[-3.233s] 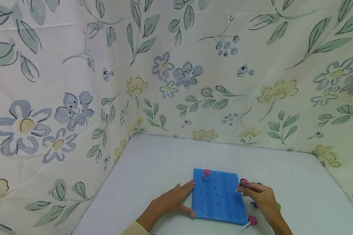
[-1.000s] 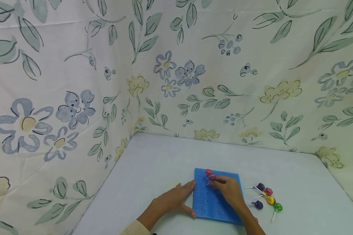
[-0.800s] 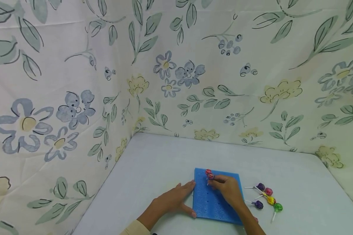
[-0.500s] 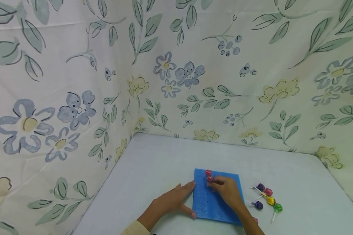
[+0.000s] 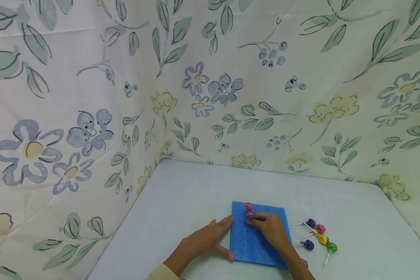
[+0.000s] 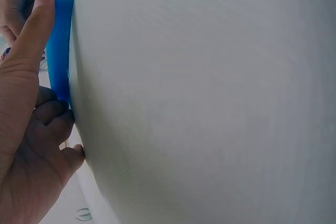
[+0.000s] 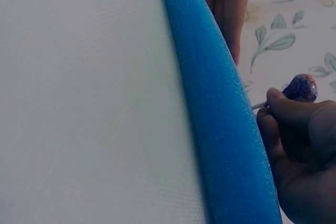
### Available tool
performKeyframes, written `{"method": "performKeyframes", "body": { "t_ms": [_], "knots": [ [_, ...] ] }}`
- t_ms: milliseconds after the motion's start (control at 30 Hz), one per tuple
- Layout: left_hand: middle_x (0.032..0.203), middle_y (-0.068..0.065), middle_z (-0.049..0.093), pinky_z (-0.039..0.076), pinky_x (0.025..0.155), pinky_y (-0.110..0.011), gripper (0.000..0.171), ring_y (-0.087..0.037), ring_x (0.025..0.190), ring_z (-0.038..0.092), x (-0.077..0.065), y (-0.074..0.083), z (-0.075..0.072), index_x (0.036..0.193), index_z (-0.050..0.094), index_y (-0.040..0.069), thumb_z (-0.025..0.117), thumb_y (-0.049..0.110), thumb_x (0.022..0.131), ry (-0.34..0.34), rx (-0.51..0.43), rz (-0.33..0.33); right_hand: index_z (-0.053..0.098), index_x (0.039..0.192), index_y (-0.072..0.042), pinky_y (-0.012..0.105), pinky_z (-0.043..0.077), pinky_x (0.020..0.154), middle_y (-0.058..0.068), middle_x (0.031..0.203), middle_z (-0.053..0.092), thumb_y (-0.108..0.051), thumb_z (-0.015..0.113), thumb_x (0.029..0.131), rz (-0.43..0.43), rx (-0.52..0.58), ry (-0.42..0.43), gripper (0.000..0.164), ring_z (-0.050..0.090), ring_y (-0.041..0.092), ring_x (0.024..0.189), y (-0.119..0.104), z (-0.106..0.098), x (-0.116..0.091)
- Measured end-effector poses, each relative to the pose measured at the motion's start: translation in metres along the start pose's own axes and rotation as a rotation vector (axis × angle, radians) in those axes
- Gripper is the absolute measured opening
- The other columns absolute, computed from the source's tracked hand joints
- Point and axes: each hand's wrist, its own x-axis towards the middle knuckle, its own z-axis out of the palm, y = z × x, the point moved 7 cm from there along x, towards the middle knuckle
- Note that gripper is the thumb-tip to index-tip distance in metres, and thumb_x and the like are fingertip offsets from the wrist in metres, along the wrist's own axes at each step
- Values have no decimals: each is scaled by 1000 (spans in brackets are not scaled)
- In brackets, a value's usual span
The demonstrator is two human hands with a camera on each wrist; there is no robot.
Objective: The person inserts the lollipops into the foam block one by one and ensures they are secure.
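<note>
A blue foam board with rows of small holes lies on the table. My left hand rests along its left side, fingers and thumb spread against the edge; the left wrist view shows the thumb on the blue foam. Over the board's far left part, my right hand pinches a red lollipop by its stick between thumb and index finger. In the right wrist view this lollipop has its stick pointing at the board's face. Just behind it, another red lollipop stands in the board.
Right of the board lie several loose lollipops: purple ones, a pink one, a yellow one and a green one. Another pink lollipop is partly behind the right forearm. Floral cloth hangs behind the white table.
My right hand has carried the red lollipop leftward from the board's right edge to beside the standing one. Lately the lollipop's head has shifted slightly left and down. The left hand stays put.
</note>
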Motion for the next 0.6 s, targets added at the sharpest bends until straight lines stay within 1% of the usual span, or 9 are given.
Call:
{"method": "performKeyframes", "body": {
  "t_ms": [133,267,400,500,600],
  "knots": [
    [175,7,27,34,126,-51,118,-21,161,31,0,-1,1,170,28,21,80,73,77,-1,-14,-6,84,94,-8,23,55,65,0,85,77,-11,82,92,-6,-3,-5,3,66,14,72,1,0,0],
    [175,6,27,32,128,-51,119,-18,161,30,1,0,0,170,28,21,80,73,77,-1,-16,-2,84,98,-9,25,58,70,0,92,79,-11,83,91,-5,2,-11,7,69,14,77,2,-2,-1],
    [175,6,27,31,128,-51,119,-18,161,30,1,-1,1,170,28,20,80,74,77,-1,-16,3,84,103,-11,34,64,83,2,104,81,-13,83,91,-4,21,-25,12,73,16,91,3,-4,-5],
    [175,6,27,32,127,-51,119,-20,161,30,1,-1,1,170,28,21,80,74,77,-2,-18,-3,83,108,-11,42,62,94,2,111,80,-18,84,91,3,60,-47,18,74,20,105,5,-6,-8],
    [175,7,27,34,126,-52,119,-22,160,31,1,-2,1,170,28,22,80,74,76,3,-11,-10,82,114,-12,45,60,99,2,115,79,-24,86,90,21,99,-67,27,72,22,112,7,-9,-10]
  ]
}}
